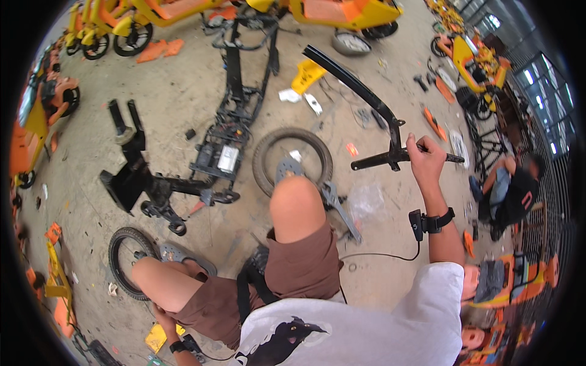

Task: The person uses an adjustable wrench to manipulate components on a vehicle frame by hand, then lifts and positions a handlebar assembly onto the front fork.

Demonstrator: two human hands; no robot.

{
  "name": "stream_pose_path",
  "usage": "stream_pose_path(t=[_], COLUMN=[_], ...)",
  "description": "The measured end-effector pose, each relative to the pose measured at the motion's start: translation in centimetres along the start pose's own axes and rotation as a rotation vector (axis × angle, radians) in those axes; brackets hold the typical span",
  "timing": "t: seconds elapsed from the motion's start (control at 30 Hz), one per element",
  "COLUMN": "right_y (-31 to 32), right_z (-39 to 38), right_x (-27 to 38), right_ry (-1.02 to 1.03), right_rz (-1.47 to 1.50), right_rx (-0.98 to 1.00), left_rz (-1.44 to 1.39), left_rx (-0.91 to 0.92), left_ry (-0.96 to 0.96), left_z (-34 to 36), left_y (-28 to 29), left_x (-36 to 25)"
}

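My right hand (427, 155) is closed on a black metal tube assembly (360, 85) with a long curved arm and a crossbar, held up at the right of centre. My left hand (163, 316) is low by my left thigh, its fingers mostly hidden. A wheel (314, 145) lies by my right foot, with a large grey wrench (345, 213) beside it. Another wheel (116, 265) is beside my left foot. A stripped black scooter frame (235, 79) lies ahead, and a black fork-and-bracket assembly (122, 183) stands at the left.
Yellow scooters (348, 15) line the back and both sides. A co-worker (513, 195) in dark clothing crouches at the right. A yellow panel (308, 76), a bowl (351, 44), a plastic bag (366, 201) and scattered orange parts (433, 122) lie on the concrete floor.
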State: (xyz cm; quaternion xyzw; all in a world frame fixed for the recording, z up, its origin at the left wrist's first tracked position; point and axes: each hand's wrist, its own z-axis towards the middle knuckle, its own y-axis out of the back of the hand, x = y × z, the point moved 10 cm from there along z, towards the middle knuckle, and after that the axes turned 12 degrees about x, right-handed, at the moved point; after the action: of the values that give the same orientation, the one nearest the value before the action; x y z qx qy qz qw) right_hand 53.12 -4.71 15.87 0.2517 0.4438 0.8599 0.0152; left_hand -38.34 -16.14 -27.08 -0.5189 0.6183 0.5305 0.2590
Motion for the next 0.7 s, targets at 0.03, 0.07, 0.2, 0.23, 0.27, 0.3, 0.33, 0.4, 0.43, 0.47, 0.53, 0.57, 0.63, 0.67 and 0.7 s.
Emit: stream_pose_path(t=[0.03,0.07,0.2,0.23,0.27,0.3,0.33,0.4,0.43,0.47,0.53,0.57,0.63,0.67,0.7], right_y=[0.8,1.2,0.8,1.3,1.6,2.5,3.0,4.6,5.4,5.9,6.9,7.2,7.6,8.1,8.2], right_z=[1.1,2.6,6.3,7.1,7.4,7.2,7.1,6.4,5.7,4.9,3.4,2.9,2.3,1.7,1.5], right_x=[2.0,4.4,14.8,17.3,20.1,23.0,25.7,31.0,33.7,35.9,39.9,41.4,44.2,45.4,46.3], right_ry=[0.057,0.128,0.406,0.469,0.552,0.656,0.727,0.910,1.022,1.128,1.280,1.369,1.464,1.479,1.545], right_rz=[-0.002,0.018,0.124,0.136,0.158,0.123,0.141,0.129,0.158,0.181,0.202,0.221,0.237,0.239,0.252], right_rx=[-0.047,-0.086,-0.148,-0.157,-0.155,-0.197,-0.196,-0.243,-0.271,-0.296,-0.343,-0.356,-0.374,-0.426,-0.443], left_rz=[0.009,-0.004,0.138,0.113,0.114,0.116,0.112,0.092,0.087,0.084,0.110,0.135,0.168,0.157,0.156], left_rx=[0.036,-0.020,-0.286,-0.340,-0.384,-0.416,-0.425,-0.425,-0.428,-0.422,-0.416,-0.407,-0.403,-0.386,-0.376], left_ry=[0.031,0.003,-0.152,-0.193,-0.227,-0.262,-0.305,-0.400,-0.430,-0.459,-0.529,-0.571,-0.681,-0.756,-0.828], left_z=[0.8,0.9,-1.1,-0.8,-1.2,-1.7,-2.5,-3.5,-4.4,-5.0,-6.6,-7.1,-9.0,-9.4,-10.0], left_y=[-1.6,-0.2,6.9,8.1,9.1,9.8,10.6,10.9,11.1,10.9,10.6,10.0,9.7,9.2,8.8], left_x=[-3.9,-6.6,-15.5,-17.7,-20.3,-22.9,-25.4,-30.6,-33.0,-35.5,-41.0,-43.9,-49.6,-52.0,-54.5])
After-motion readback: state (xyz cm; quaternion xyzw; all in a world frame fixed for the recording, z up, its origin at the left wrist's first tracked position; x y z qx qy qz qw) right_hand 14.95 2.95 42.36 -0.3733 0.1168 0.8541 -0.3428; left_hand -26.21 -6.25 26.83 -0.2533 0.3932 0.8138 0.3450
